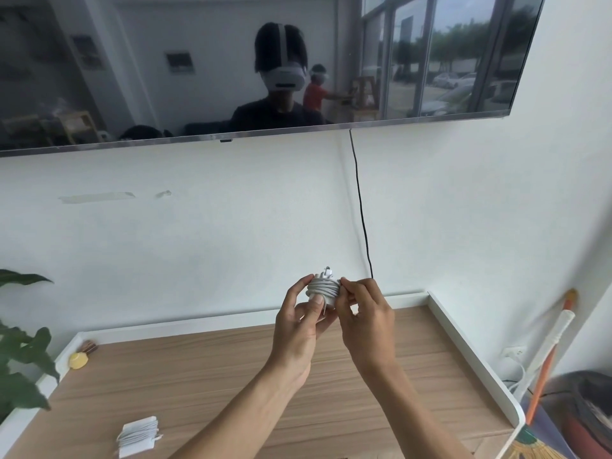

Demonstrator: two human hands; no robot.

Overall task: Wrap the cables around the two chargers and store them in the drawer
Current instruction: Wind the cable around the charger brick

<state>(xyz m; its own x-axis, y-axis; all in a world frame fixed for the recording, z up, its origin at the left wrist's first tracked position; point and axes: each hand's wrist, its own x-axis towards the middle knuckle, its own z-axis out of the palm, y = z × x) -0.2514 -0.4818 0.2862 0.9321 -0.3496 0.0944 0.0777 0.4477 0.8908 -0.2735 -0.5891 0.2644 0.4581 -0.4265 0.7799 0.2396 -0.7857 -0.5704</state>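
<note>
You hold the wrapped charger [324, 289] up above the desk [231, 369], your left hand [299, 323] and right hand [366, 314] pinching its sides. The other wrapped charger [138, 437] lies on the desk.

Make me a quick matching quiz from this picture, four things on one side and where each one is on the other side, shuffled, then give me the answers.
Things:
1. charger being wrapped
2. wrapped charger
3. yellow object
4. black cord

Places:
A. at the far left corner of the wooden top
B. hanging down the wall from the TV
C. held up between the left hand and right hand
D. lying on the wooden top near the front left

Pairs: 1-C, 2-D, 3-A, 4-B
</note>
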